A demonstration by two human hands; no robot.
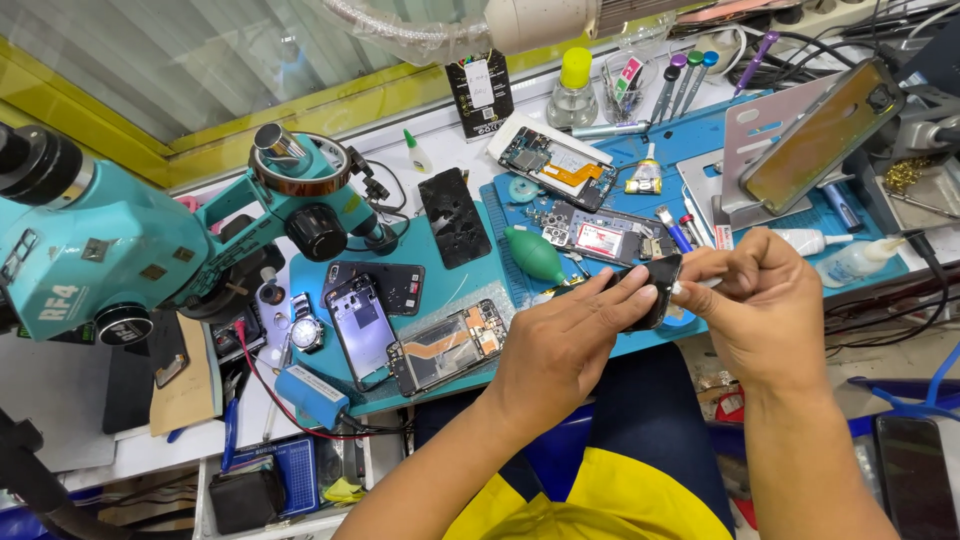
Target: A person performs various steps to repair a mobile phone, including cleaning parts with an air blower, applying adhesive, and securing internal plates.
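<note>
I am holding a small black phone part in front of me, above the near edge of the desk. My left hand is gripping it from below and the side, with the fingers laid flat along its dark face and pressed together. My right hand is pinching something small and white between thumb and fingertips, and this is touching the right end of the black part. I cannot tell exactly what the white item is.

Just beyond my hands, a blue work mat is covering the desk. An opened phone with a red and white label is lying directly behind the black part, and a green rubber blower bulb is lying just to its left. Another opened phone with an orange flex cable is lying farther back.

To the left of my left hand, a phone body with its back removed is lying beside a phone frame with a pale inside. A wristwatch is resting near them, and a blue cylindrical cell with red wire is lying at the mat's near corner.

A teal microscope is standing at the far left. To the right, a phone is leaning tilted on a metal stand, and a clear squeeze bottle is lying near my right hand.
</note>
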